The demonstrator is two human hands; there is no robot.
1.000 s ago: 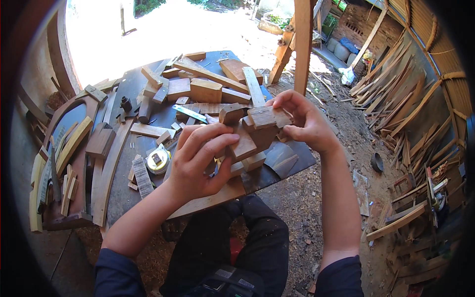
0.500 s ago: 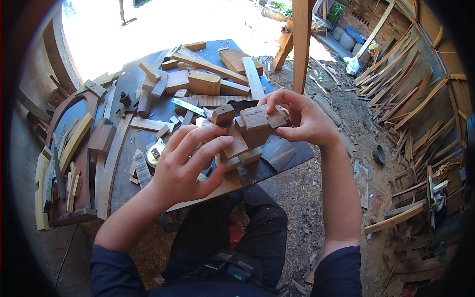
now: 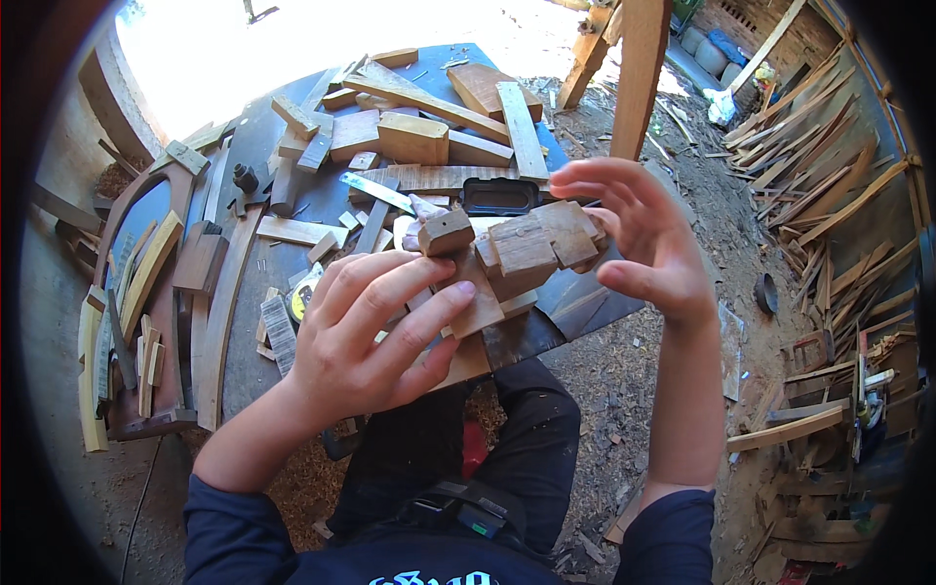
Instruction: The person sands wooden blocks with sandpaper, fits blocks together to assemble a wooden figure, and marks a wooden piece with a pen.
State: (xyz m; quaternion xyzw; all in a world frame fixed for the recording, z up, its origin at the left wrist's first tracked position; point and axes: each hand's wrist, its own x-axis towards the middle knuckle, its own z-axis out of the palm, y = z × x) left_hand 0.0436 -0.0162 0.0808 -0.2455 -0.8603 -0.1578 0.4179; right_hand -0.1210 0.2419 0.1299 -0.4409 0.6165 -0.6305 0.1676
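Observation:
In front of me is a flat brown wooden piece (image 3: 475, 304) with a small dark wooden block (image 3: 446, 232) at its far end. My left hand (image 3: 363, 317) has its index and middle fingertips over the flat piece's left edge, with the thumb lower down, closed on it. Just right of it is a chunky notched wooden block (image 3: 531, 242), tilted, with a stepped right end. My right hand (image 3: 651, 244) is open beside that end, fingers and thumb apart; whether a fingertip still touches the block is unclear.
Offcuts, including a pale block (image 3: 413, 138), cover the dark table (image 3: 604, 302). A black tray-like case (image 3: 499, 196), a metal strip (image 3: 378, 191) and a yellow tape measure (image 3: 304, 290) lie among them. A post (image 3: 641, 78) stands beyond; wood strips (image 3: 809, 185) are stacked right.
My right hand has opened and drawn back to the right from the notched block. The black case now shows behind it. The left hand keeps its hold while the whole view has shifted slightly.

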